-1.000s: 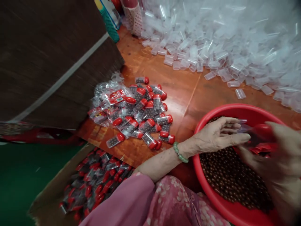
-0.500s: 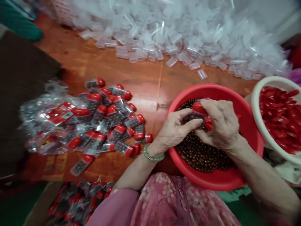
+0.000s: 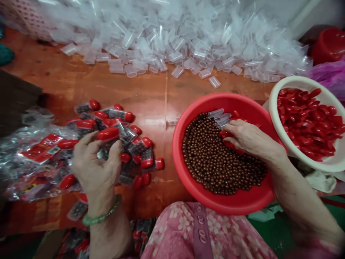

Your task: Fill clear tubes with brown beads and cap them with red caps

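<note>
My left hand [image 3: 95, 169] is over the pile of filled, red-capped clear tubes [image 3: 121, 144] on the wooden table, pinching one red-capped tube [image 3: 108, 134] between thumb and fingers. My right hand [image 3: 246, 136] rests palm down inside the red basin [image 3: 229, 201], on the small brown balls [image 3: 215, 162], its fingers curled over several red caps [image 3: 226, 138]. A few empty clear tubes [image 3: 219, 118] lie on the balls just beyond its fingertips.
A white bowl of red caps [image 3: 307, 118] stands right of the basin. A large heap of empty clear tubes [image 3: 175, 36] covers the back of the table. Bagged tubes [image 3: 35, 154] lie at the left. A box of tubes [image 3: 78, 244] sits below the table edge.
My left hand left the basin and carried a capped tube left to the pile. My right hand stayed in the basin and lowered onto the balls. The view swung right.
</note>
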{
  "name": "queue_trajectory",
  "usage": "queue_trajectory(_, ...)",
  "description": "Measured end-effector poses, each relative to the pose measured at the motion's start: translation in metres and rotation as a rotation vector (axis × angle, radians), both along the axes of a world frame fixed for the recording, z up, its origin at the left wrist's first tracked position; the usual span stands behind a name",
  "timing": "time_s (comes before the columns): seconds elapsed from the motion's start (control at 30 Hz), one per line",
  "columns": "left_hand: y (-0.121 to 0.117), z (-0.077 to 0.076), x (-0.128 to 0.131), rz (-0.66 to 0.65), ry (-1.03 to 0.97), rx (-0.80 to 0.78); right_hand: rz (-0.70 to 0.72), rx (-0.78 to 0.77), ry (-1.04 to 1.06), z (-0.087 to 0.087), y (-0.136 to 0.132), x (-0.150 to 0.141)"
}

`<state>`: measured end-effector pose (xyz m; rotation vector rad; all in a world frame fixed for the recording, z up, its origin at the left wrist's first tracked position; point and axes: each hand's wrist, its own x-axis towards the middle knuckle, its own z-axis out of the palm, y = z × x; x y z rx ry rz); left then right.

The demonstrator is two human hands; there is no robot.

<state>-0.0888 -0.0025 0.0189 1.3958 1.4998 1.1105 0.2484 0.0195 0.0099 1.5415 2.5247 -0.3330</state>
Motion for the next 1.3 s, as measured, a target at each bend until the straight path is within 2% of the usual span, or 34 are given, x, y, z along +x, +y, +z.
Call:
queue_trajectory(0.13,-0.004,-0.021,-0.018,0.150,0.281,0.127,0.001,0.008,-0.067,-0.001,0.000,-0.008)
queue_trajectory(0.2,-0.003,-0.034,-0.028,0.271,0.431,0.255,-0.011,0.019,-0.079,-0.002,0.000,-0.009)
queue_trajectory(0.27,-0.001,-0.044,-0.025,0.365,0.548,0.387,-0.014,0.056,-0.095,-0.004,0.000,-0.008)
queue_trajectory(0.33,0.001,-0.047,-0.006,0.278,0.533,0.413,-0.030,0.127,-0.107,-0.005,0.001,-0.008)
queue_trajectory(0.4,0.003,-0.045,0.025,0.021,0.423,0.359,-0.064,0.239,-0.109,-0.005,0.004,-0.008)
queue_trajectory(0.47,0.006,-0.042,0.057,-0.117,0.354,0.420,-0.113,0.336,-0.144,-0.004,0.009,-0.011)
queue_trajectory(0.53,0.008,-0.042,0.079,-0.229,0.347,0.498,-0.160,0.323,-0.222,-0.004,0.015,-0.015)
queue_trajectory(0.6,0.011,-0.044,0.088,-0.302,0.392,0.560,-0.209,0.223,-0.279,-0.004,0.019,-0.019)
queue_trajectory(0.7,0.013,-0.048,0.087,-0.337,0.458,0.603,-0.265,0.126,-0.280,-0.005,0.021,-0.027)
queue_trajectory(1.0,0.014,-0.053,0.085,-0.304,0.400,0.652,-0.301,0.049,-0.117,-0.015,0.017,-0.033)
queue_trajectory(1.17,0.015,-0.055,0.085,-0.311,0.356,0.647,-0.161,-0.057,-0.060,-0.017,0.029,-0.023)
queue_trajectory(1.3,0.016,-0.056,0.085,-0.300,0.335,0.666,-0.099,-0.062,-0.161,-0.014,0.032,-0.026)
